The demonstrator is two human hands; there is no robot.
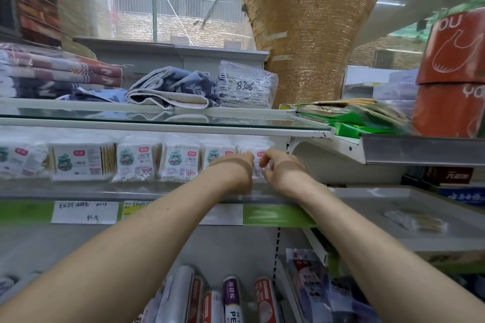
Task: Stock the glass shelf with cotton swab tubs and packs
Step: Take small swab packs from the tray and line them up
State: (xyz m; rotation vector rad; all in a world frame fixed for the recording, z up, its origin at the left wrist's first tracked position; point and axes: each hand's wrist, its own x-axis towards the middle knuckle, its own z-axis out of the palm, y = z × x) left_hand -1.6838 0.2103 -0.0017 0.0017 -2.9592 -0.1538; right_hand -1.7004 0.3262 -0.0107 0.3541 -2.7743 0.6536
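A row of white cotton swab packs (136, 162) stands upright on the shelf (78, 193) beneath a glass shelf (157, 119). At the row's right end both my hands reach in. My left hand (236, 168) and my right hand (275, 168) have curled fingers on the rightmost cotton swab pack (258, 165), which is mostly hidden behind them. The pack stands in line with the others, close to the shelf's right end bracket.
Folded towels (170, 86) and a bagged bundle marked 8306 (246, 85) lie on the glass shelf. A loose swab pack (414, 220) lies on a grey shelf at right. Red boxes (451, 73) stack at far right. Tubes and rolls (231, 299) fill the shelf below.
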